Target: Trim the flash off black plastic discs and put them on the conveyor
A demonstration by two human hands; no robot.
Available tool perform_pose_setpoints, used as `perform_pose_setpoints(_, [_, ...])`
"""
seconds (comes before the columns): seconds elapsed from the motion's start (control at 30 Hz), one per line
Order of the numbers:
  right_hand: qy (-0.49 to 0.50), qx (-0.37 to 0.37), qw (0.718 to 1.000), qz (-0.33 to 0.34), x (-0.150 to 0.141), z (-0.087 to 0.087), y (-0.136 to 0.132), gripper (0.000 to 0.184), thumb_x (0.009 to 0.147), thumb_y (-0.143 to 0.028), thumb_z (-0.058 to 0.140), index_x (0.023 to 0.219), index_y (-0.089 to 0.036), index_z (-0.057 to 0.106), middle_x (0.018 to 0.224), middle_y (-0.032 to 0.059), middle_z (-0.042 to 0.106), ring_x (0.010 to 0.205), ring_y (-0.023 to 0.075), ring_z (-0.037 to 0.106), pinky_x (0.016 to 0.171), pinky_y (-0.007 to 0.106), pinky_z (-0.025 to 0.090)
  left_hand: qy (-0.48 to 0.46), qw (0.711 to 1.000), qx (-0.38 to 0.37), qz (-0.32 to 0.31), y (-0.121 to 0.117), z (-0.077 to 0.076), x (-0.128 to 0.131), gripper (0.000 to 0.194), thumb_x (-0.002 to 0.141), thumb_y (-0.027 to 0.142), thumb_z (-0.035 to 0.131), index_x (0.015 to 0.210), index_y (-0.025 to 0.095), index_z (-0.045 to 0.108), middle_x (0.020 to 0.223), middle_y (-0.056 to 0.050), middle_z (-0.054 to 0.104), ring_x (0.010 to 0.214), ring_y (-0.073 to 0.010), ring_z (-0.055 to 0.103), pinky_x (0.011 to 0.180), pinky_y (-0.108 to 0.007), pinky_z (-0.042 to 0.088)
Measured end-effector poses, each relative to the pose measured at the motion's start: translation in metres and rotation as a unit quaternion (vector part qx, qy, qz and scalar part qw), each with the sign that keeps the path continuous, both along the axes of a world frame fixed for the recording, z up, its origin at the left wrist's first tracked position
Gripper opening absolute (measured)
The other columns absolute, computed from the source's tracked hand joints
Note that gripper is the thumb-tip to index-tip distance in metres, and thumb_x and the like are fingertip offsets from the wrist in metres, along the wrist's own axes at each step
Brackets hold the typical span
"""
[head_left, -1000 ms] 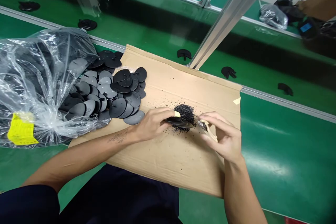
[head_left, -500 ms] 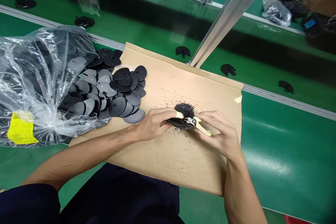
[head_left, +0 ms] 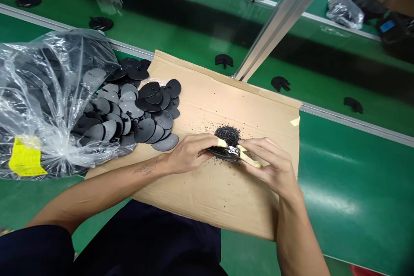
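Observation:
Over the cardboard sheet [head_left: 200, 198], my left hand [head_left: 190, 153] is closed on a flat black plastic disc [head_left: 224, 154], its thumb in a pale yellow cover. My right hand [head_left: 271, 161] grips a pair of nippers [head_left: 250, 158] with pale yellow handles. The metal jaws of the nippers lie against the disc's upper side; whether they bite into it I cannot make out. Just behind the disc sits a small heap of black plastic clippings [head_left: 228, 134], with crumbs scattered around it.
Many loose black discs [head_left: 144, 130] lie piled at the left, beside a large clear plastic bag [head_left: 61, 108] with a yellow label [head_left: 26, 157]. A metal post [head_left: 271, 21] rises behind the cardboard. Several black pieces [head_left: 224, 60] rest on the green surface beyond the rail.
The nippers' jaws have shifted slightly left along the disc, and their handles look closer together. Both hands stay in nearly the same place.

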State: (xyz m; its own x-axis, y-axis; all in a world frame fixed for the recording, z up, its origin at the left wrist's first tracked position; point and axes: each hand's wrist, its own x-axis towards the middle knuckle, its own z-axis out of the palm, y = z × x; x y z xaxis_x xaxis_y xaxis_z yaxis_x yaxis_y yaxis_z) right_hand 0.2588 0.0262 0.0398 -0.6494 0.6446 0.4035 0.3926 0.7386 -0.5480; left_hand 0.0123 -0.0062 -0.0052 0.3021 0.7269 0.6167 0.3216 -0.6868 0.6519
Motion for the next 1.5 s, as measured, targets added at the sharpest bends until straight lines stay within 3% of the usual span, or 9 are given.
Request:
perform_pose_setpoints(0.57, [-0.023,0.024,0.999,-0.014,0.001,-0.001,-0.002,0.033,0.094,-0.021,0.068,0.126,-0.024,0.067,0.110,0.0085,0.075,0.087,0.0210,0.070,0.073,0.036,0.057,-0.025,0.999,-0.035,0.005,-0.002,-0.007,0.001,0.022,0.094,0.013,0.062,0.114,0.018,0.069,0.096,-0.006,0.077,0.085,-0.0149,0.074,0.076,-0.025,0.061])
perform_pose_setpoints(1.07, [-0.002,-0.073,0.997,-0.014,-0.001,-0.001,0.000,0.025,0.093,-0.023,0.067,0.118,-0.021,0.071,0.105,0.0078,0.075,0.090,0.0197,0.072,0.079,0.034,0.060,0.011,0.999,-0.032,0.013,-0.003,-0.005,0.001,0.019,0.098,0.019,0.057,0.115,0.017,0.066,0.100,-0.007,0.076,0.091,-0.0158,0.074,0.080,-0.025,0.061])
perform_pose_setpoints(1.2, [-0.075,-0.008,0.994,-0.082,0.005,-0.002,0.001,0.024,0.094,-0.025,0.065,0.117,-0.020,0.068,0.106,0.0077,0.074,0.094,0.0212,0.072,0.083,0.034,0.061,0.011,0.997,-0.079,0.023,-0.010,-0.001,0.005,0.025,0.097,0.023,0.058,0.121,0.019,0.064,0.109,-0.008,0.074,0.098,-0.0189,0.072,0.084,-0.027,0.059])
perform_pose_setpoints(1.33, [-0.193,0.079,0.953,-0.222,0.018,0.000,0.004,0.023,0.097,-0.025,0.060,0.119,-0.023,0.065,0.110,0.0075,0.072,0.100,0.0254,0.070,0.086,0.037,0.061,-0.014,0.983,-0.180,0.030,-0.014,-0.003,0.008,0.018,0.098,0.032,0.055,0.106,0.020,0.067,0.091,-0.004,0.071,0.082,-0.0174,0.069,0.072,-0.025,0.057])
perform_pose_setpoints(1.4, [-0.208,0.100,0.935,-0.271,0.025,-0.003,0.006,0.022,0.097,-0.026,0.058,0.118,-0.021,0.064,0.110,0.0093,0.071,0.098,0.0275,0.070,0.083,0.038,0.061,-0.040,0.966,-0.252,0.043,-0.012,-0.004,0.009,0.030,0.100,0.044,0.050,0.099,0.018,0.067,0.086,-0.004,0.069,0.079,-0.0178,0.067,0.071,-0.026,0.057])
perform_pose_setpoints(1.5, [-0.205,0.121,0.924,-0.299,0.034,-0.011,0.011,0.021,0.098,-0.026,0.052,0.114,-0.020,0.065,0.106,0.0105,0.071,0.093,0.0271,0.069,0.080,0.038,0.060,-0.119,0.936,-0.324,0.069,-0.008,-0.002,0.006,0.057,0.102,0.060,0.034,0.106,0.014,0.068,0.095,-0.009,0.073,0.093,-0.0218,0.070,0.083,-0.032,0.059])
